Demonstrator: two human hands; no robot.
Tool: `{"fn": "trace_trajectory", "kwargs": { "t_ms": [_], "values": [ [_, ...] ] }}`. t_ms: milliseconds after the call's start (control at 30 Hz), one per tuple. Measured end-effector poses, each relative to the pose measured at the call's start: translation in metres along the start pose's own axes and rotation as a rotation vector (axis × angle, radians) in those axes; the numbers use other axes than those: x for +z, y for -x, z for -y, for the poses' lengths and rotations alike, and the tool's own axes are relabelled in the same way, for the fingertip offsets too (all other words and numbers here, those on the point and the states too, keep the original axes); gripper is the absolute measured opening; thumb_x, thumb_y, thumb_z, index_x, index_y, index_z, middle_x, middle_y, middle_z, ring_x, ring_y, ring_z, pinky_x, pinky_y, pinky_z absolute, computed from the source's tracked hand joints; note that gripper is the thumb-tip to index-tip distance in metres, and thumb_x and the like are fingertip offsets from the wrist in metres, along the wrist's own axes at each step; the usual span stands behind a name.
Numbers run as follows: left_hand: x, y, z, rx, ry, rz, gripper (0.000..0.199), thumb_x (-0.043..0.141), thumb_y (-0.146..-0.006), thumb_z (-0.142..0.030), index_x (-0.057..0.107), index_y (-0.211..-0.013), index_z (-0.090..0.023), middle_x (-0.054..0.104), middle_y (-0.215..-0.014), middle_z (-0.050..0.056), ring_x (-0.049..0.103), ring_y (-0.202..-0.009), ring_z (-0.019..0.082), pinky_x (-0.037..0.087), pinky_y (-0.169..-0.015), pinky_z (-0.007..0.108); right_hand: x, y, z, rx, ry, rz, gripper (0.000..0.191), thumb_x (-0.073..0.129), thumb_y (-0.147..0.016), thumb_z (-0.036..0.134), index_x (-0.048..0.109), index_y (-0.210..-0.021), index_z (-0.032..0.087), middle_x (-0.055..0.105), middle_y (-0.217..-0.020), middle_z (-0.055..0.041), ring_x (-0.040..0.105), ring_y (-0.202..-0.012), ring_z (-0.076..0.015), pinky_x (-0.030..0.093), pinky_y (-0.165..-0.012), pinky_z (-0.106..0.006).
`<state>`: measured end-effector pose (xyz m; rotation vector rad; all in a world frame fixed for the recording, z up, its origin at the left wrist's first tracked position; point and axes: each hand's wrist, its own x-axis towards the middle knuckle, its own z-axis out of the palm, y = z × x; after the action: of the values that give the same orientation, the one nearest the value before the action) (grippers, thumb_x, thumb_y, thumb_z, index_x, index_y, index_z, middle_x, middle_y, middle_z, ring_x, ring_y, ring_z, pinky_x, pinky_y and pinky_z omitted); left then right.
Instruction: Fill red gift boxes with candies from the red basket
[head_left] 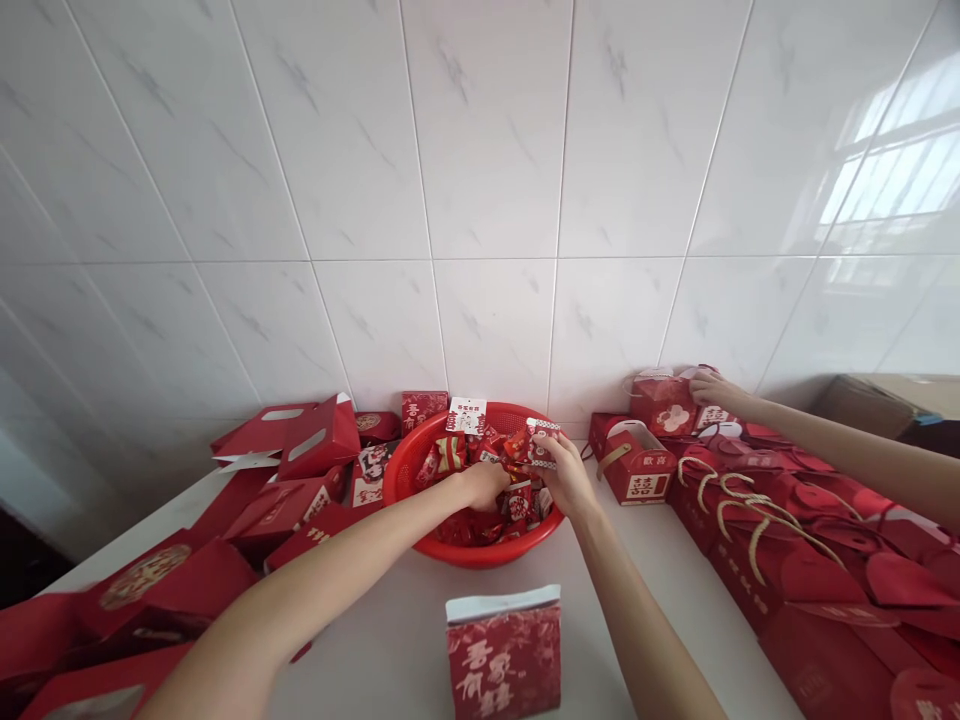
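Observation:
A red plastic basket (397, 470) full of small wrapped sweets (480, 525) stands on the white table near the wall. Deep among the sweets, my left hand (486, 485) has its fingers curled down, and its fingertips are hidden. My right hand (568, 480) is over the basket's right side, its fingers closed on a red-and-white sweet packet (541, 432). In front of the basket, close to me, stands a red gift box (504, 655) with white lettering and an open top.
Several red cartons (300, 515) crowd the left side. Rows of red gift boxes with rope handles (757, 510) fill the right. Another person's hand (716, 390) touches boxes at the back right, near a brown cardboard box (877, 400). A tiled wall (495, 200) closes off the back.

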<state>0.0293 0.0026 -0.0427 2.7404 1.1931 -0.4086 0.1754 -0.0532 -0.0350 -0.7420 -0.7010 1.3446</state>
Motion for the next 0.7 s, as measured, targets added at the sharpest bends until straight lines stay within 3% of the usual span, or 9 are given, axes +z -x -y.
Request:
{"fn": "trace_trajectory", "kwargs": {
  "t_ms": [100, 300, 400, 600, 700],
  "values": [
    [-0.011, 0.014, 0.013, -0.034, 0.199, -0.036, 0.02, 0.065, -0.071, -0.015, 0.075, -0.087, -0.017, 0.075, -0.084, 0.008, 0.069, -0.078, 0.025, 0.052, -0.069, 0.029, 0.0, 0.0, 0.0, 0.004, -0.001, -0.007, 0.027, 0.082, -0.055, 0.032, 0.066, -0.073, 0.02, 0.067, -0.072, 0.0013, 0.064, -0.063, -0.0146, 0.054, -0.053, -0.025],
    [-0.026, 0.037, 0.047, -0.097, 0.64, -0.199, 0.048, 0.05, -0.069, -0.013, 0.072, -0.112, -0.014, 0.075, -0.086, 0.003, 0.067, -0.079, 0.019, 0.05, -0.067, 0.024, -0.003, -0.003, -0.002, 0.001, 0.008, 0.02, 0.027, 0.084, -0.057, 0.033, 0.065, -0.073, 0.021, 0.068, -0.073, 0.0011, 0.066, -0.066, -0.0165, 0.055, -0.055, -0.027],
    [-0.028, 0.044, 0.055, -0.137, 0.694, -0.244, 0.055, 0.048, -0.067, -0.014, 0.07, -0.117, -0.016, 0.075, -0.084, 0.001, 0.067, -0.075, 0.019, 0.05, -0.065, 0.025, -0.004, -0.004, -0.004, -0.003, 0.019, 0.022, 0.027, 0.084, -0.057, 0.034, 0.066, -0.073, 0.021, 0.069, -0.075, 0.0003, 0.066, -0.068, -0.0166, 0.056, -0.056, -0.027],
    [-0.029, 0.053, 0.059, -0.061, 0.774, -0.408, 0.052, 0.05, -0.065, -0.012, 0.071, -0.113, -0.017, 0.072, -0.125, 0.006, 0.066, -0.114, 0.022, 0.052, -0.092, 0.028, -0.001, -0.002, -0.002, 0.006, -0.005, 0.007, 0.026, 0.082, -0.055, 0.032, 0.067, -0.073, 0.02, 0.068, -0.073, 0.0011, 0.064, -0.066, -0.0155, 0.055, -0.054, -0.026],
    [-0.029, 0.056, 0.057, -0.048, 0.715, -0.498, 0.045, 0.05, -0.065, -0.01, 0.073, -0.103, -0.017, 0.076, -0.114, 0.005, 0.069, -0.105, 0.021, 0.052, -0.094, 0.029, -0.001, -0.001, -0.001, 0.001, -0.002, 0.007, 0.027, 0.082, -0.054, 0.032, 0.066, -0.072, 0.02, 0.067, -0.075, 0.0006, 0.064, -0.07, -0.0162, 0.056, -0.054, -0.026]
  ]
}}
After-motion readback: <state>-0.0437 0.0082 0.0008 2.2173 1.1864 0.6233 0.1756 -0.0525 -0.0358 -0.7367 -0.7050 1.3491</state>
